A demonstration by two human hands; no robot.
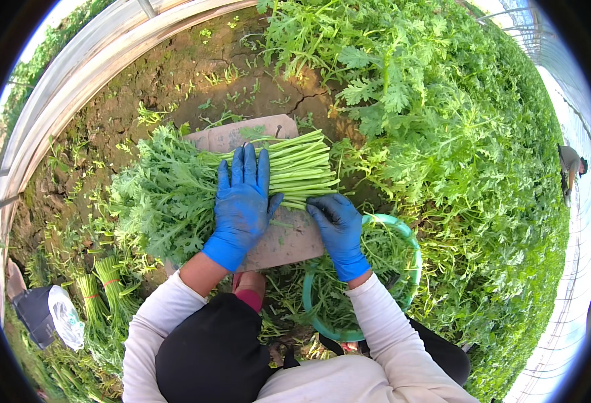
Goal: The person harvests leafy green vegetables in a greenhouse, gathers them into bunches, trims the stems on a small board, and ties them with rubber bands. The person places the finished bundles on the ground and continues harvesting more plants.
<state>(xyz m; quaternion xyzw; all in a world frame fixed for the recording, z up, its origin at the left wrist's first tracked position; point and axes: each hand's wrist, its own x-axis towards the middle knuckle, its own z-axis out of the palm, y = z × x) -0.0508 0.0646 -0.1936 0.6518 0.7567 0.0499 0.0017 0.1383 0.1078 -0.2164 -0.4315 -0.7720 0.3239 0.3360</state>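
Note:
A thick bundle of leafy green stalks (300, 169) lies across a worn board (288, 247), leaves to the left and cut stem ends to the right. My left hand (242, 206), in a blue glove, rests flat on the bundle with its fingers spread, where the leaves meet the bare stems. My right hand (338, 221), also gloved in blue, has its fingers curled at the lower stem ends. Its thumb and forefinger are close together at a stem end; whether they pinch it is hard to tell. A nail (278, 131) stands up from the board's far edge.
A green-rimmed basket (416, 252) holding loose greens stands below my right hand. At the lower left lie banded bundles (108, 282), a white plastic bag (66, 315) and a dark box-like object (33, 312). Dense leafy plants (466, 151) fill the right. Another person (571, 163) bends at the far right.

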